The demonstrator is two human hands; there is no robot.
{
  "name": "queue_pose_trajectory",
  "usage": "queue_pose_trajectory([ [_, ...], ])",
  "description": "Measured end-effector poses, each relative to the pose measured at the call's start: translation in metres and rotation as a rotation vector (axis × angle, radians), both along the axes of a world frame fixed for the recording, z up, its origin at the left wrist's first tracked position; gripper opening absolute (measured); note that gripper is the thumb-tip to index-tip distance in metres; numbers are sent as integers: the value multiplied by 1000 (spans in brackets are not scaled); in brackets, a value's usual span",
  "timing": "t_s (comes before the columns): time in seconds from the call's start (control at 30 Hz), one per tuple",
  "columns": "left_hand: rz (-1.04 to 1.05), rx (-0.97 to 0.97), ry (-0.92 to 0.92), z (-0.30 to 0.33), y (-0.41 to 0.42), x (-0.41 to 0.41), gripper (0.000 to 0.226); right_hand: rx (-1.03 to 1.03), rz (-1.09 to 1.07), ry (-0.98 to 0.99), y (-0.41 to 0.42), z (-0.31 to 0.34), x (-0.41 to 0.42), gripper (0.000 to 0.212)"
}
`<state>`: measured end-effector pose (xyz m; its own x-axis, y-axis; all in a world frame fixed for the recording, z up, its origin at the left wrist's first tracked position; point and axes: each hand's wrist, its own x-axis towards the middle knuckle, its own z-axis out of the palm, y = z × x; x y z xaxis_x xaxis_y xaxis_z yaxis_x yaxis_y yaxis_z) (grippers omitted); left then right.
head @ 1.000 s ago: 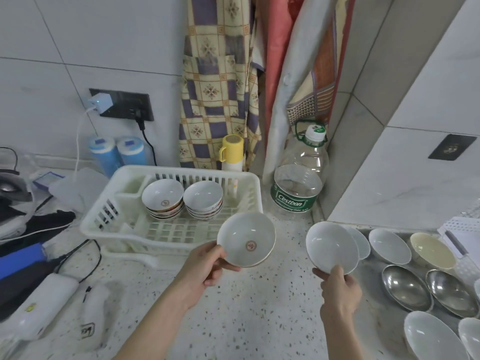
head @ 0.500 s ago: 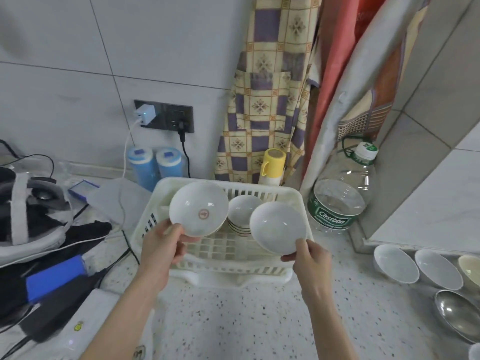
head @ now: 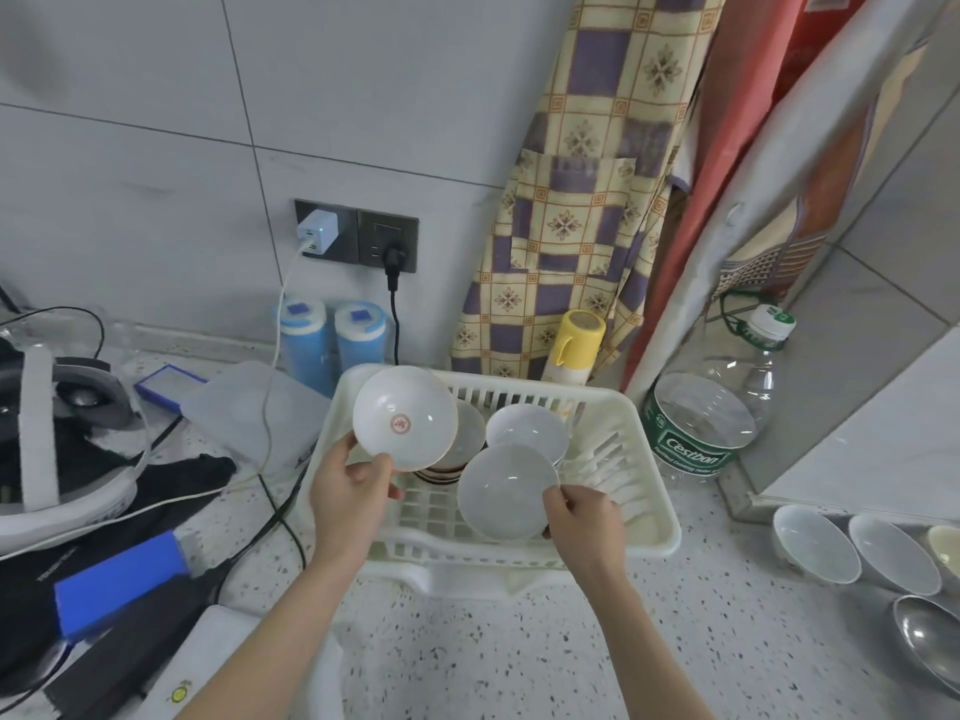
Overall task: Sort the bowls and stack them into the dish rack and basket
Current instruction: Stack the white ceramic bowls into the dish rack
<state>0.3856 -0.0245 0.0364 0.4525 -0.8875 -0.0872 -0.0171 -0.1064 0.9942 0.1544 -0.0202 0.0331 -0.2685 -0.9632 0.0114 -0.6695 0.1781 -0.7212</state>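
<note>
Stacked bowls (head: 527,431) (two piles) occupy rack (head: 649,491); bottle (head: 706,413) beside.

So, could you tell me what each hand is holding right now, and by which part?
The left hand pinches the red-marked bowl at its lower rim; the right hand grips the plain white bowl at its lower right rim.

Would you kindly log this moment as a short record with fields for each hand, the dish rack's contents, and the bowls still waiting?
left hand: grips the red-emblem bowl by its rim, tilted, above the rack's left stack
right hand: grips the plain white bowl by its rim, tilted, over the rack
dish rack: white plastic, holds two bowl stacks side by side
waiting bowls: white bowls and a steel bowl on the counter at right
</note>
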Motion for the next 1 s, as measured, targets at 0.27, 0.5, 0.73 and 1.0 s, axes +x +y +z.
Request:
queue_pose_trajectory([
  [0.27,3,-25,-8,-5,0,2,35,201,28,4,-16,-4,5,40],
  [0.5,8,-43,31,-7,-3,1,33,367,16,-171,-24,-1,3,37],
  [0.73,-13,-45,58,-9,-3,2,34,388,42,-364,-23,3,-2,28],
  [1.0,-41,-20,72,-11,-5,5,36,488,40,-364,-27,8,-2,16],
])
